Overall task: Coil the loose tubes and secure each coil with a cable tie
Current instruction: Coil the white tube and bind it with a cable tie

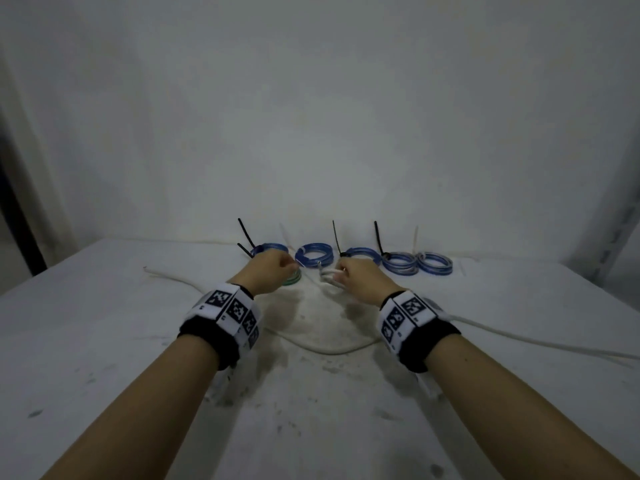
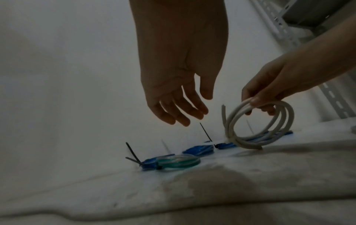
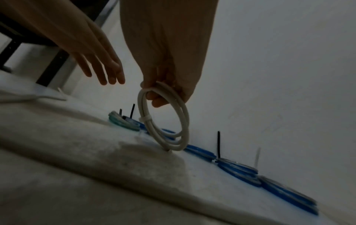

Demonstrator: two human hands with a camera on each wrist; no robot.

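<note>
Right hand (image 2: 273, 85) gripping white coil (image 2: 258, 126) at its top, fingers curled through the loops, holding it upright with lowest loop touching or nearly touching bench (image 1: 311, 410); cannot tell which. White cable tie (image 3: 145, 119) wrapping the coil on one side. Left hand (image 2: 179, 85) hovering just beside coil, fingers straight and relaxed, holding nothing.

Sitting along far edge of bench, against the wall: row of blue coils (image 1: 434, 262), each tied, black tie tails (image 1: 378, 237) and pale tie tails (image 1: 415, 237) sticking up. Green coil (image 2: 178, 162) lying flat in front of the leftmost blue coil (image 2: 148, 163), touching it, under the left hand in head view. Loose white tube (image 1: 332, 349) trailing across bench middle, curving between the two wrists and running off toward right edge; another end lying near left side. Marker bands (image 1: 230, 310) sitting on both wrists. Metal shelving upright (image 2: 327, 85) standing at right of bench.
</note>
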